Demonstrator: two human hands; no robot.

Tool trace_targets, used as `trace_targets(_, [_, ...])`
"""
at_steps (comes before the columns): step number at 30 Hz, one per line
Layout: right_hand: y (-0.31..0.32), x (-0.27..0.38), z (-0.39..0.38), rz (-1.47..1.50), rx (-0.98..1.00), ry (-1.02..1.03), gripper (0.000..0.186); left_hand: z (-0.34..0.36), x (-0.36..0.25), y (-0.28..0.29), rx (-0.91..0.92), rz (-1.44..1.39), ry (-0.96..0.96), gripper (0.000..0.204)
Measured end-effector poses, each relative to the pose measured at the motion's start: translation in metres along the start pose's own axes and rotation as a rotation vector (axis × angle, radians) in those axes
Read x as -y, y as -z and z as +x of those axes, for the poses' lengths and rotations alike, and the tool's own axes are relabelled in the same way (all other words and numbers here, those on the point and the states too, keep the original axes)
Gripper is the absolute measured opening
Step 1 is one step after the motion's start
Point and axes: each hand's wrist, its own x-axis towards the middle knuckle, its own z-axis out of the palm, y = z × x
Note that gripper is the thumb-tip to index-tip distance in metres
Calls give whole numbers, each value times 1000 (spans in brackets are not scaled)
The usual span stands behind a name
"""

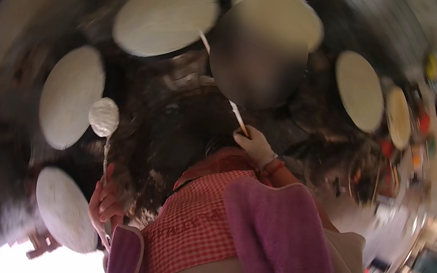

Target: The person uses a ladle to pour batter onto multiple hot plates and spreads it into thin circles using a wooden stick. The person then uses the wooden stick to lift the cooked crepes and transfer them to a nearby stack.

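Note:
My left hand (107, 204) is closed round the handle of a ladle (104, 117), whose round bowl is coated with pale batter. The bowl hangs at the right edge of a pale batter round (70, 97) on the left. My right hand (256, 144), with a red band at the wrist, grips a thin stick (240, 120), brownish near the hand and white farther up. A blurred disc hides the stick's middle. Its far end shows over the right edge of another pale round (167, 18) at the far left. Whether the tip touches it, I cannot tell.
More pale rounds lie in an arc: one at near left (67, 209), one partly hidden at the back (286, 9), one at right (359, 90) and a yellower one (399, 117) beyond. Dark, smeared ground lies between them. Mixed clutter (413, 163) stands far right.

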Motion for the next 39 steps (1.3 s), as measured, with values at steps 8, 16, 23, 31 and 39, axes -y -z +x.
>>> trace_targets(8, [98,-9,-44,542,-473,-229,19,78,44,-35,391,261,177,57])
trace_targets(16, [248,-31,105,494,-640,-62,15,185,99,-86,-14,-102,265,59])
trace_targets(23, [304,-19,192,183,-435,-141,16,215,143,-77,-224,-277,207,58])
trace_targets(31, [284,16,191,-205,-329,-76,25,250,116,-79,-267,-167,246,53])
trace_targets(39, [145,66,207,354,-50,5,11,296,71,-82,-243,-51,386,53])
